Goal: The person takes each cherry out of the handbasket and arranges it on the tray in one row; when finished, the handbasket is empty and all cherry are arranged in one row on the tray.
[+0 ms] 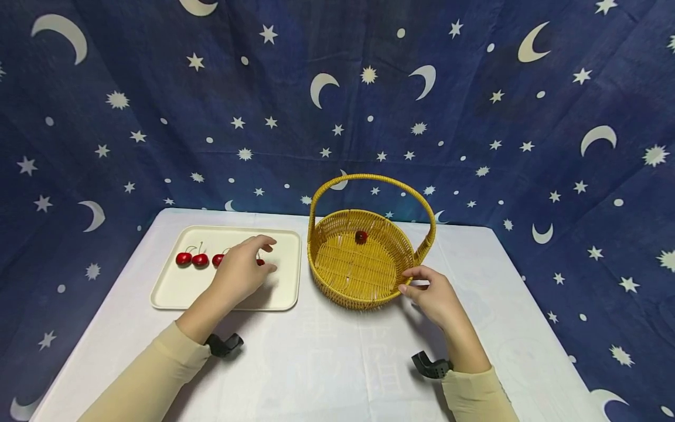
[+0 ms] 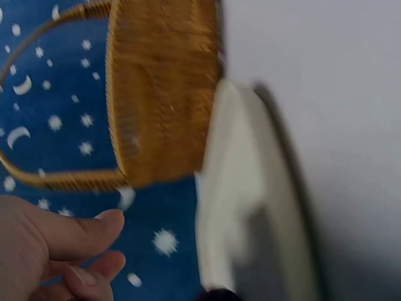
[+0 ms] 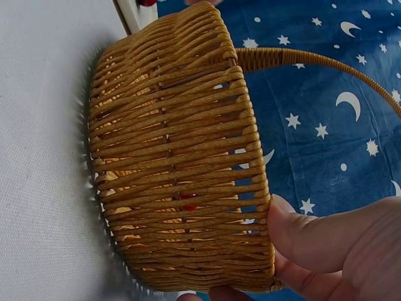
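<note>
In the head view, a cream tray [image 1: 184, 293] holds a row of red cherries [image 1: 200, 260] with stems. My left hand [image 1: 239, 269] hovers over its right half, thumb and fingers apart around nothing; one cherry [image 1: 261, 262] shows just behind the fingers, and part of the row is hidden by the hand. To the right stands a yellow-brown wicker basket [image 1: 350, 275] with a tall arched handle, a dark red cherry [image 1: 361, 237] lying inside near the back wall. My right hand [image 1: 435, 293] pinches the basket's right front rim between thumb and fingers.
Both tray and basket rest on a white-covered table [image 1: 316, 375], side by side with a narrow gap. A dark blue cloth [image 1: 295, 88] with moons and stars hangs behind. Each wrist carries a black mount [image 1: 432, 366].
</note>
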